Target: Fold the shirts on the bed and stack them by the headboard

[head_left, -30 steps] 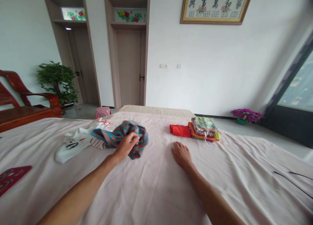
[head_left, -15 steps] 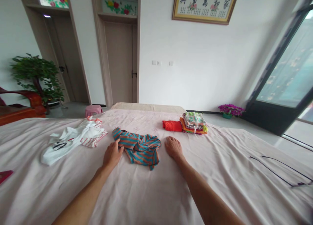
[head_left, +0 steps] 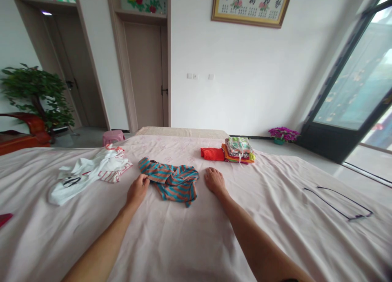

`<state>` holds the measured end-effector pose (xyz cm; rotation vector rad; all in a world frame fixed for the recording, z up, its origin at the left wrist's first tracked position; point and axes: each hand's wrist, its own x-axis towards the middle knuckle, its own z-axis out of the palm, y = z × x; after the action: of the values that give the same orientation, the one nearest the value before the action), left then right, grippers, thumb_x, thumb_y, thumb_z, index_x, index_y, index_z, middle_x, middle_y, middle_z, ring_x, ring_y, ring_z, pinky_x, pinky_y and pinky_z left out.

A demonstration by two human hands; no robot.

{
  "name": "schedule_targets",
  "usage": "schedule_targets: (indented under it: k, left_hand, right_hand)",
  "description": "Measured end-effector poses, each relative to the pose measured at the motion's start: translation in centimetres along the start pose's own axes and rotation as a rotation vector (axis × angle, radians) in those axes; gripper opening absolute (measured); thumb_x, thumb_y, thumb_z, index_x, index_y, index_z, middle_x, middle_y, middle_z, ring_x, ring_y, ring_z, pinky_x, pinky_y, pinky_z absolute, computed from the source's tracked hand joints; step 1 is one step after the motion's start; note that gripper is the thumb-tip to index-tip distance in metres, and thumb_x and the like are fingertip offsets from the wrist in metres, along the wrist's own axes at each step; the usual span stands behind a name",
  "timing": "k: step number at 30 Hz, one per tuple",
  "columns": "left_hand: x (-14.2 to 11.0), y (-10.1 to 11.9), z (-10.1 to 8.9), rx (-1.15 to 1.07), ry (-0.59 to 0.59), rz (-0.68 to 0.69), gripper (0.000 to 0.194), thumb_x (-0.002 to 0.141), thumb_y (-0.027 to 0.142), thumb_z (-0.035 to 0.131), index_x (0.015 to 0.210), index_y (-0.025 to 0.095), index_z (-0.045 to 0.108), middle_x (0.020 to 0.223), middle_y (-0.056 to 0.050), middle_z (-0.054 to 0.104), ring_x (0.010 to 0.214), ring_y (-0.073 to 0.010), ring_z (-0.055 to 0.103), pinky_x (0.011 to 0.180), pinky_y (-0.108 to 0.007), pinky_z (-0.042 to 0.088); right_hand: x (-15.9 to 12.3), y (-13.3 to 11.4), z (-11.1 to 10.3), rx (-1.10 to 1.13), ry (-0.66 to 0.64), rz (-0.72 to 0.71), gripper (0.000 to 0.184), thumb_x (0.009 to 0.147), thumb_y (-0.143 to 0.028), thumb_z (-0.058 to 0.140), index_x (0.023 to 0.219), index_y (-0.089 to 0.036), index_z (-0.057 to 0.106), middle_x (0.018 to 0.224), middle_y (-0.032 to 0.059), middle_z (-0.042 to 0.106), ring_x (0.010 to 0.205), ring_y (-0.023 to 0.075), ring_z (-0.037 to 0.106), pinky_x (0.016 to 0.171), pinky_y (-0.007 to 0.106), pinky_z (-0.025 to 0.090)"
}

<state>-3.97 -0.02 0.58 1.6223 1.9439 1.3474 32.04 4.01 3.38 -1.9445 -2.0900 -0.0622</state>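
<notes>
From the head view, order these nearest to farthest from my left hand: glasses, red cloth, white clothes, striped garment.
1. Striped garment, at the left hand's fingertips
2. White clothes, to its left
3. Red cloth, ahead and right
4. Glasses, far right

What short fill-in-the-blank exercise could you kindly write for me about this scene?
The left hand is at the edge of a garment patterned with teal and orange ____.
The right hand rests palm ____ on the sheet.
The red cloth lies to the ____ of the folded stack.

Missing words: stripes; down; left.
</notes>
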Motion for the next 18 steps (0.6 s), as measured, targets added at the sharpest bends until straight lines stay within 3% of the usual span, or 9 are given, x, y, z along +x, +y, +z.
schedule_targets:
  k: [9, 18]
  left_hand:
    - [0.9, -0.6, -0.3, -0.585, 0.146, -0.212, 0.03, 0.076, 0.043, 0.052, 0.094, 0.02, 0.057, 0.087, -0.004, 0.069, 0.079, -0.0204, 0.067, 0.075, -0.035, 0.056]
    - [2.5, -1.5, -1.7, -0.928, 0.234, -0.39, 0.017, 0.078, 0.034, 0.045, 0.083, 0.022, 0.056, 0.079, -0.005, 0.067, 0.087, -0.0214, 0.068, 0.078, -0.038, 0.059]
  right_hand:
    - [0.4, 0.6, 0.6, 0.02, 0.026, -0.029, 0.036, 0.098, -0.033, 0.038, 0.125, -0.022, 0.059, 0.133, 0.0094, 0.058, 0.122, 0.0234, 0.05, 0.1, 0.033, 0.033]
    - [-0.5, 0.2, -0.6, 0.077, -0.008, -0.138, 0.039, 0.103, -0.039, 0.031, 0.12, -0.025, 0.063, 0.128, 0.0065, 0.062, 0.12, 0.0195, 0.052, 0.1, 0.03, 0.032]
